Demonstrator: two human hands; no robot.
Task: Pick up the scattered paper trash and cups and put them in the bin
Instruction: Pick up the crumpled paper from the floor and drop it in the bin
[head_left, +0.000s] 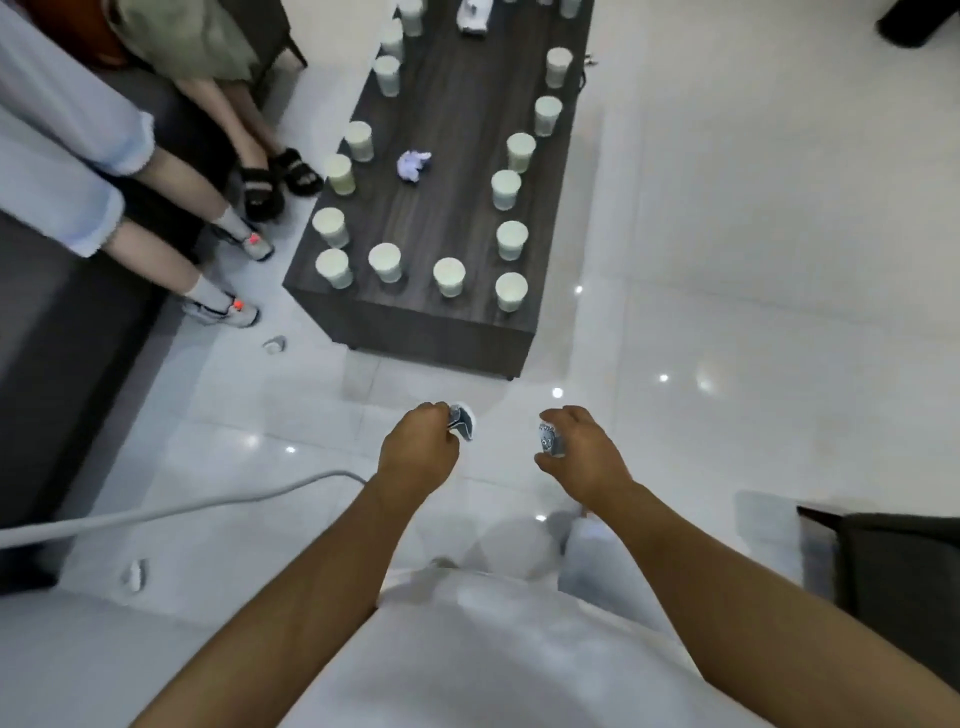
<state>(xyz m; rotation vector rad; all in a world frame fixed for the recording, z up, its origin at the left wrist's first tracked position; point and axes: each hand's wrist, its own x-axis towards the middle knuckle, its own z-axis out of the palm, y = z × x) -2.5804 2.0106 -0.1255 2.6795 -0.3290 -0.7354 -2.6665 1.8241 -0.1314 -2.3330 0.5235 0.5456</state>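
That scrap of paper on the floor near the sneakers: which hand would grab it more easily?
Probably the left hand: the floor scrap lies on its side. But both it and the right hand already grip crumpled paper, so neither is free.

So there's a dark wood desk (452, 130) with pale cups (449, 276) standing around its left, right and near edges, plus a crumpled paper ball (413, 165) in the middle. Glossy white floor (727, 260) has paper scraps (274, 344) at left and a grey hose (182, 506).
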